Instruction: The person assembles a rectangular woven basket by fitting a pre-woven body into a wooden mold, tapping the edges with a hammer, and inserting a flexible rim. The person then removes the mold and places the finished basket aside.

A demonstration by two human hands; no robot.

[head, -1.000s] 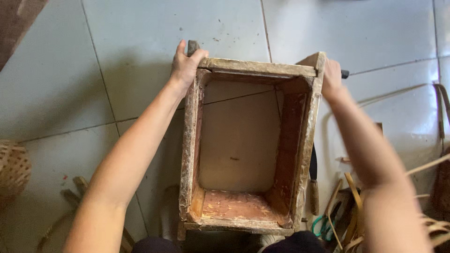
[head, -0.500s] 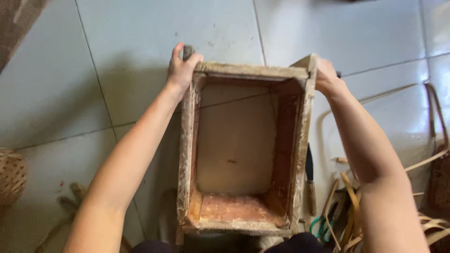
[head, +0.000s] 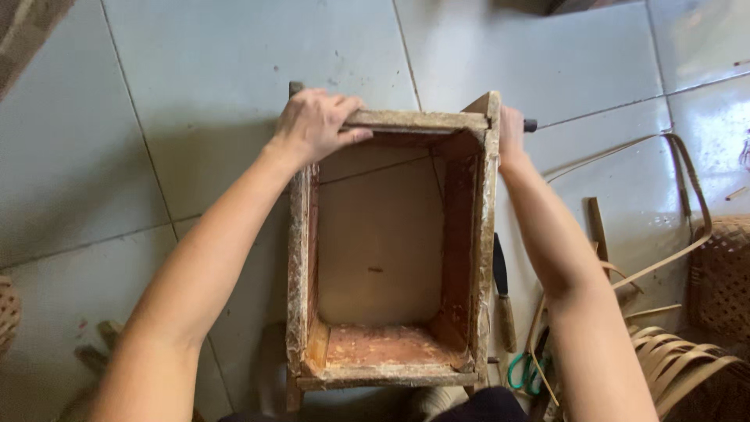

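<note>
A worn, open wooden box frame (head: 388,119) stands on the pale tiled floor in front of me, its inside brown and hollow. My left hand (head: 314,123) is closed over its far left corner, fingers lying along the top edge. My right hand (head: 510,134) grips the far right corner from outside, where a dark metal rod end (head: 530,125) sticks out. Both forearms run along the box's sides.
A knife with a wooden handle (head: 504,294) lies on the floor right of the box. Bamboo strips (head: 680,211), a woven basket (head: 723,281) and green-handled scissors (head: 522,372) lie at the right. Another basket edge (head: 6,312) shows at the far left.
My left hand has shifted from the outer side of the corner onto the box's top edge. The box sits slightly nearer in view.
</note>
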